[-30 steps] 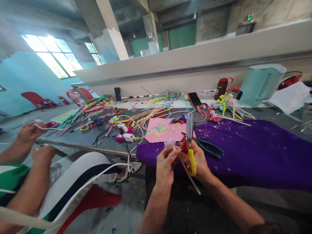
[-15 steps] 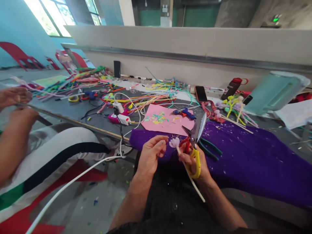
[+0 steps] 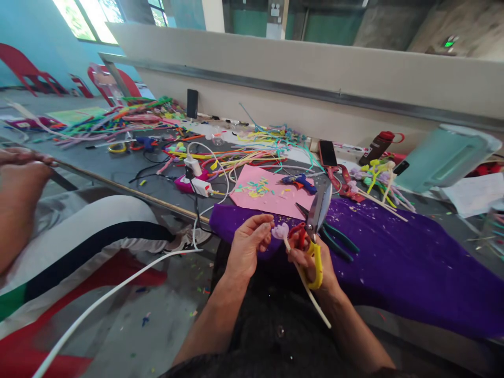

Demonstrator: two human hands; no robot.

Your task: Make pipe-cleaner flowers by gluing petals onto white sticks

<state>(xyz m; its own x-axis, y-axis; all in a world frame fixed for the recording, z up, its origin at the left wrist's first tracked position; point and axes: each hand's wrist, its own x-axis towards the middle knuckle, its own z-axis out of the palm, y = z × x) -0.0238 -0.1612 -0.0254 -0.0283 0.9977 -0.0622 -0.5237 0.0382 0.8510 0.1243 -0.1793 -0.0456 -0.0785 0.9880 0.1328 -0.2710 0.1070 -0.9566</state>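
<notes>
My right hand (image 3: 311, 258) holds scissors (image 3: 318, 212) with a red and a yellow handle, blades pointing up and away. The same fingers grip a pipe-cleaner flower (image 3: 280, 231), its lilac head upright and its cream stem slanting down past my wrist. Just left of the flower head, my left hand (image 3: 252, 242) is closed in a pinch, thumb against fingertips; whether anything is between them is too small to see. Behind the scissors, pliers (image 3: 339, 242) with teal handles lie on a purple cloth (image 3: 409, 257).
A pink sheet (image 3: 252, 202) carries small cut bits and a blue glue gun (image 3: 301, 182). Beyond are loose pipe cleaners (image 3: 252, 156), a phone (image 3: 327, 153), a bottle (image 3: 378, 148) and a teal container (image 3: 441, 157). Left are a power strip (image 3: 199, 186), a white cable (image 3: 118, 294) and another person's leg (image 3: 98, 226).
The view has shifted slightly. My hands keep nearly the same pose, with the flower and scissors still in my right hand. The other person's hands have moved left, partly out of view.
</notes>
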